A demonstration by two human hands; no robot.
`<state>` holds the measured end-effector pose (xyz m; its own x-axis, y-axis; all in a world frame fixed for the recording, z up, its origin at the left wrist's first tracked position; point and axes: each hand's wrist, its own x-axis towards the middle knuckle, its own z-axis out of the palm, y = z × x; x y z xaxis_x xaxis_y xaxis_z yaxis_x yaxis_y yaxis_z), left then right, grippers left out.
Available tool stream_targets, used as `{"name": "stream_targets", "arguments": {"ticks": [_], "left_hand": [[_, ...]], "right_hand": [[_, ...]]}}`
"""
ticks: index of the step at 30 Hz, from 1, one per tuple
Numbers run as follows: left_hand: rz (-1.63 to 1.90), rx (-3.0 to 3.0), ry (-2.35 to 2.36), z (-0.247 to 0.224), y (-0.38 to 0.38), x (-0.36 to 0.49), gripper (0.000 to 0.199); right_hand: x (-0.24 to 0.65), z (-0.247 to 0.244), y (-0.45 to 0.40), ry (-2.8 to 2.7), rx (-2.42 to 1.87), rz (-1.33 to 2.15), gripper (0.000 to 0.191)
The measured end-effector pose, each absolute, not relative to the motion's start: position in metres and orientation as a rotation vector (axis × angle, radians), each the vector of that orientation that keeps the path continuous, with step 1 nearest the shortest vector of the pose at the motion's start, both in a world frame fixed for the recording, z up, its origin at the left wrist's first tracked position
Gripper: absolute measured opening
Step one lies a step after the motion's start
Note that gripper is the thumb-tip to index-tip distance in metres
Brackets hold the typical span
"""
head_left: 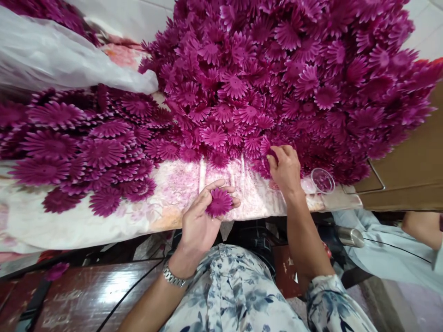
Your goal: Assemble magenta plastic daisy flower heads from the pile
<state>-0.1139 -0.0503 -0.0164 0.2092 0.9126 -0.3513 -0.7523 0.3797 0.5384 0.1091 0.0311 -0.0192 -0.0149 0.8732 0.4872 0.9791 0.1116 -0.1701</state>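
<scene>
My left hand (202, 219) is palm up over the table's front edge, its fingers curled around a purple artificial flower head (219, 202) that faces upward. My right hand (285, 168) reaches to the lower edge of a large heap of loose purple flower heads (235, 86). Its thumb and index finger are bent toward each other by the petals. Whether a flower is pinched between them is hard to make out. A small clear plastic cup (323, 180) lies just right of my right wrist.
Stacked purple flowers (102, 152) cover the left of the floral tablecloth (166, 184). A white plastic bag (69, 55) lies behind them. At right are a cardboard box (408, 170) and another person's light blue clothing (377, 244). A brown bench (86, 295) stands at lower left.
</scene>
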Motion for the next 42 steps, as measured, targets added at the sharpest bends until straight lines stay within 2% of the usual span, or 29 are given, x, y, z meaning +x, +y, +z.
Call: {"name": "stream_targets", "arguments": {"ticks": [5, 11, 16, 21, 24, 30, 33, 36, 42], "left_hand": [[1.162, 0.268, 0.701, -0.015, -0.051, -0.110, 0.024], [1.159, 0.240, 0.687, -0.014, -0.050, -0.104, 0.027], [1.192, 0.257, 0.688, -0.017, -0.051, -0.101, 0.018], [1.181, 0.178, 0.645, -0.017, -0.050, -0.100, 0.025], [1.128, 0.132, 0.616, -0.017, -0.050, -0.101, 0.026], [1.114, 0.120, 0.529, -0.018, -0.053, -0.104, 0.016], [1.109, 0.183, 0.552, -0.020, -0.055, -0.103, 0.006], [1.098, 0.205, 0.594, -0.024, -0.056, -0.102, 0.011], [1.142, 0.173, 0.576, -0.027, -0.054, -0.101, 0.013]], "right_hand": [[0.107, -0.021, 0.047, -2.031, -1.763, -0.216, 0.030], [0.119, -0.011, 0.036, -1.897, -1.605, -0.343, 0.024], [0.111, -0.001, 0.012, -1.773, -1.485, -0.401, 0.019], [0.062, 0.006, -0.028, -1.943, -1.237, 0.019, 0.008], [0.035, -0.003, -0.041, -2.067, -1.082, 0.295, 0.010], [0.024, -0.019, -0.039, -2.040, -1.101, 0.460, 0.005], [0.022, -0.019, -0.040, -2.013, -1.076, 0.417, 0.008], [0.021, -0.018, -0.042, -2.010, -1.074, 0.265, 0.013], [0.024, -0.018, -0.041, -1.903, -1.193, 0.183, 0.011]]}}
